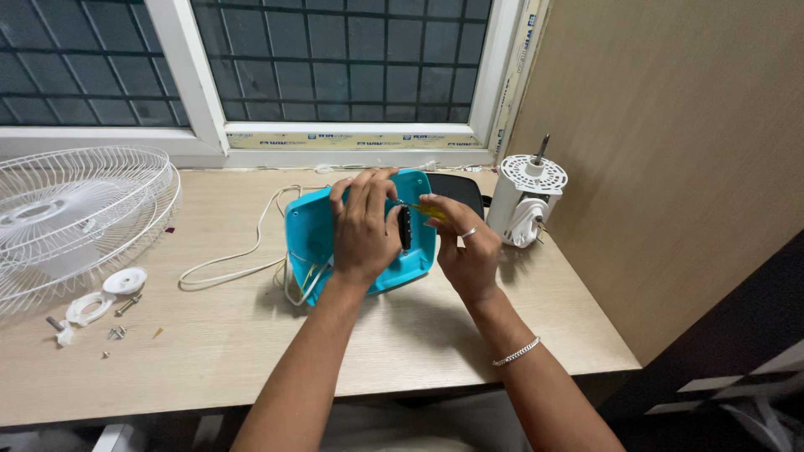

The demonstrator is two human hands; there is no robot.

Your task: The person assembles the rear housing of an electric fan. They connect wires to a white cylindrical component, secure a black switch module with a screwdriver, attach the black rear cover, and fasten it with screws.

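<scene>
Left hand (365,224) flat on turquoise fan base (311,228); right hand (463,244) pinching it.

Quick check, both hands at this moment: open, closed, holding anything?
Left hand: fingers spread, pressed flat on the turquoise fan base, steadying it.
Right hand: closed in a pinch on thin yellow wires beside the black part.

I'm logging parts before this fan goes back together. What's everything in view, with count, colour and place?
fan base: 1, turquoise, table centre, tilted up
black part: 1, on the base between the hands
cord: 1, white, left of base
fan guard: 1, white wire, table left
round cap: 1, white, by guard
screws: a few, metal, front left
motor: 1, white, table right
table: 1, light wood
left hand: on base
right hand: at base edge, ring, bracelet
</scene>
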